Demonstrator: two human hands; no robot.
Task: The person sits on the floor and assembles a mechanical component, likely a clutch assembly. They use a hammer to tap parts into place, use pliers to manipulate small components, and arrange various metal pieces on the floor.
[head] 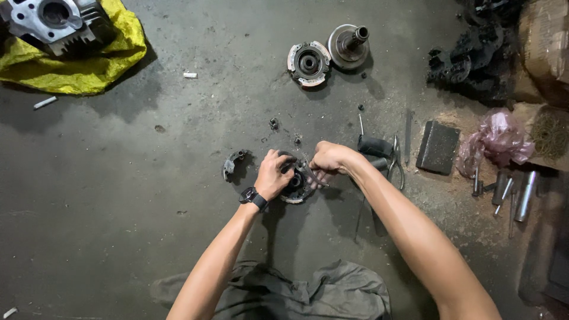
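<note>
On the grey concrete floor (148,178), head view only: left hand (274,175), black watch on wrist, clamped over round dark metal clutch assembly (296,185), fingers curled shut on its rim, pinning it flat. Right hand (328,159) closed around thin metal tool (313,175), tip angled into the assembly's face near the hub; exact contact point hidden by fingers. Looks like mid-disassembly, prying a spring or clip off. Next move needs steady hold-down and controlled leverage, tip slip likely. Curved dark clutch shoe (232,164) lying loose just left of the assembly. Second round clutch plate (308,62) and silver hub with shaft (349,44) well apart, farther up. Pliers (396,160) and dark rectangular block (438,147) to the right. Engine cylinder head on yellow cloth (89,65) top left.
</note>
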